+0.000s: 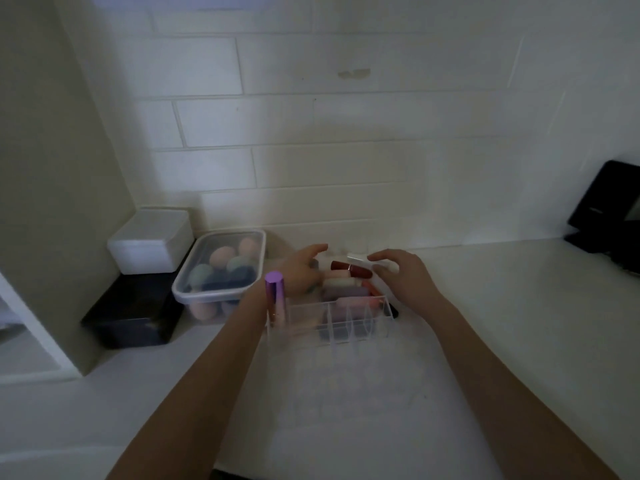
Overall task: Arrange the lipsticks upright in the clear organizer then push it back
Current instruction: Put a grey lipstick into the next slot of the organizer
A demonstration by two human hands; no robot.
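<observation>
A clear divided organizer (349,323) stands on the white counter, near the tiled wall. One purple-capped lipstick (275,296) stands upright in its front left cell. Several other lipsticks lie flat in a heap on its far side, a dark red one (351,270) on top and pale pink ones (341,284) below. My left hand (301,271) hovers at the heap's left edge with fingers apart. My right hand (403,275) reaches over the heap's right side, fingers spread, holding nothing I can see.
A lidded clear tub of makeup sponges (221,268) sits left of the organizer. Behind it a white box (150,240) rests on a black box (133,313). A black object (609,209) leans at the far right wall. A wall corner (52,202) juts out at left.
</observation>
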